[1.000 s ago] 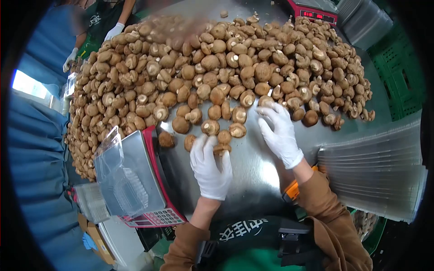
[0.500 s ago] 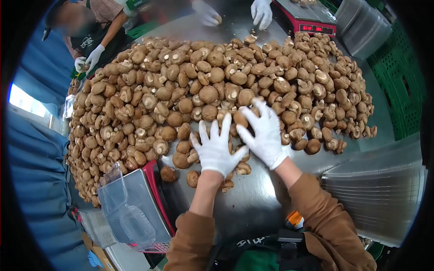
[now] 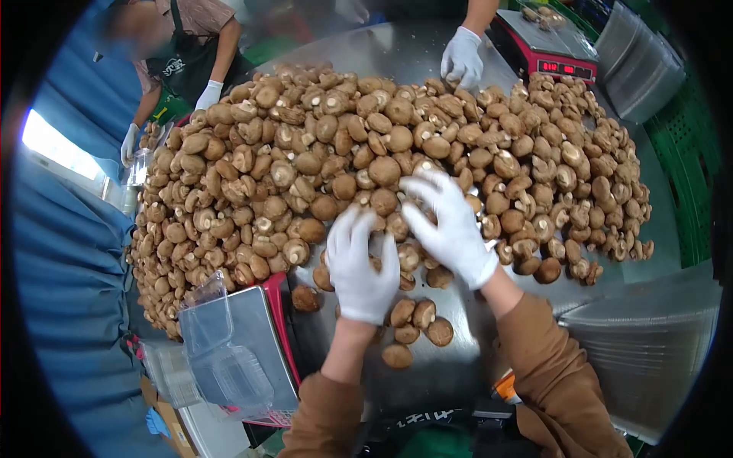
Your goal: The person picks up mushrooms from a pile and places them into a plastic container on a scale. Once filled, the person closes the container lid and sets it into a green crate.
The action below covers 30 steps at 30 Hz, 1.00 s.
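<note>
My left hand, in a white glove, rests over the near edge of a big heap of brown shiitake mushrooms. Its thumb stands apart from the bent fingers, and a mushroom shows in the gap. To its right, my right hand, gloved too, reaches into the heap with fingers spread and touching mushrooms. Neither hand has a mushroom lifted. Just in front of them, several loose mushrooms lie on the metal table. The undersides of my fingers are partly hidden.
At left a scale carries a clear plastic container. Stacked clear containers stand at right, beside green crates. Across the table are another red scale, a co-worker's gloved hand and a person in an apron.
Both my hands have stayed at the heap's edge; the left fingers have bent inward. Several mushrooms now lie nearer to me on the table. The view has shifted slightly.
</note>
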Tool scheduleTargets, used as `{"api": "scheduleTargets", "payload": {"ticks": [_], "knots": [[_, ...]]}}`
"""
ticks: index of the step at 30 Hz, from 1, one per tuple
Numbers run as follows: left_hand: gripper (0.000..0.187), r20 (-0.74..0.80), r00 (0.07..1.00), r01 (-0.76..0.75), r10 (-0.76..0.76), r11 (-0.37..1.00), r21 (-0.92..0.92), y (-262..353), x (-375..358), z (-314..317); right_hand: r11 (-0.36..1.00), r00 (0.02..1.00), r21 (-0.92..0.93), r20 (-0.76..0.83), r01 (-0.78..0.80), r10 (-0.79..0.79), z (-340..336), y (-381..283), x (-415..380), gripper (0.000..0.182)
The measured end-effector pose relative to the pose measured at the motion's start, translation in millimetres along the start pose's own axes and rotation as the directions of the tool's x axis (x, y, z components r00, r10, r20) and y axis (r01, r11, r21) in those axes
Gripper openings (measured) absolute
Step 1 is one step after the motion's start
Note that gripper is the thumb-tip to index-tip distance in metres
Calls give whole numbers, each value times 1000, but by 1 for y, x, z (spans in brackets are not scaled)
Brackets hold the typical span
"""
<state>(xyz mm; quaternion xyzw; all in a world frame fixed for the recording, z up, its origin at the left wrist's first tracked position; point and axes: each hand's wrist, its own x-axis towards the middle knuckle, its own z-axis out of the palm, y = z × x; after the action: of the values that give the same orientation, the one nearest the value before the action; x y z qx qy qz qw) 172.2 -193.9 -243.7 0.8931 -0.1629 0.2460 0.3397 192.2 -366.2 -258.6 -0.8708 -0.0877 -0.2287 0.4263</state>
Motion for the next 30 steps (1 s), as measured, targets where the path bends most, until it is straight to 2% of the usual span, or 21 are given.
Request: {"api": "scheduleTargets", "payload": {"ticks": [2, 4, 6, 7, 8, 10, 11, 12, 14, 15, 16, 17, 18, 19, 20, 23, 24, 25, 26, 28, 30], "knots": [[61, 5, 1000, 19, -19, 999, 32, -23, 47, 27, 991, 998, -129, -57, 23, -31, 10, 17, 44, 43], [84, 81, 993, 54, -81, 956, 288, -33, 91, 45, 964, 999, -263, 6, 43, -43, 24, 39, 85, 56], [99, 225, 935, 156, -274, 888, 434, -44, 123, 55, 906, 999, -424, 35, 23, -9, 36, 51, 110, 64], [98, 237, 933, 137, -270, 877, 460, -47, 123, 57, 881, 987, -473, 140, -6, 82, 38, 57, 112, 68], [97, 248, 930, 121, -270, 865, 487, -51, 118, 58, 879, 989, -477, 140, 23, 50, 41, 60, 110, 66], [90, 217, 961, 74, -172, 914, 399, -62, 97, 58, 934, 988, -355, 127, -39, 89, 33, 49, 96, 63], [79, 147, 983, 65, -115, 949, 308, -64, 81, 58, 940, 995, -342, 93, 8, 26, 32, 52, 85, 59], [65, 153, 979, 49, -132, 889, 456, -49, 67, 50, 940, 993, -333, 109, 69, -34, 29, 54, 76, 56], [52, 140, 989, -6, -47, 935, 354, -40, 56, 30, 956, 985, -283, 170, 76, -28, 16, 43, 66, 52], [42, 67, 998, -38, 20, 957, 286, -40, 58, 22, 981, 981, -192, 191, 6, 31, 11, 40, 70, 51], [39, 138, 986, 66, -91, 982, 177, -42, 66, 12, 992, 971, -102, 219, -69, 91, 8, 38, 73, 50], [41, 47, 994, 86, -96, 979, 185, -43, 77, 16, 991, 987, -114, 137, -63, 79, 10, 37, 79, 46], [42, -43, 994, 107, -101, 975, 192, -45, 90, 22, 961, 995, -275, 97, -4, 32, 19, 43, 84, 46], [48, -6, 997, 71, -75, 910, 408, -55, 95, 38, 910, 994, -406, 106, 79, -39, 29, 45, 82, 45], [54, 127, 979, 69, -159, 846, 528, -56, 95, 45, 833, 987, -530, 119, 158, -112, 37, 45, 83, 45], [49, 329, 920, 54, -212, 901, 431, -58, 83, 37, 900, 979, -421, 201, 118, -34, 50, 39, 58, 43], [45, 281, 950, 8, -134, 914, 407, -59, 70, 34, 912, 961, -399, 277, 95, 21, 42, 24, 49, 43], [44, 266, 953, 50, -142, 944, 326, -58, 57, 27, 939, 966, -339, 256, 53, 38, 38, 10, 39, 43], [44, 254, 955, 89, -151, 966, 242, -55, 46, 19, 952, 984, -298, 180, 68, -13, 39, 5, 29, 43], [44, 300, 919, 217, -254, 964, 154, -44, 31, -2, 989, 977, -134, 211, 61, -31, 34, -6, 14, 42], [42, 265, 947, 142, -181, 977, 158, -46, 3, -9, 960, 976, -227, 179, 165, -125, 29, -21, -2, 40]]}}
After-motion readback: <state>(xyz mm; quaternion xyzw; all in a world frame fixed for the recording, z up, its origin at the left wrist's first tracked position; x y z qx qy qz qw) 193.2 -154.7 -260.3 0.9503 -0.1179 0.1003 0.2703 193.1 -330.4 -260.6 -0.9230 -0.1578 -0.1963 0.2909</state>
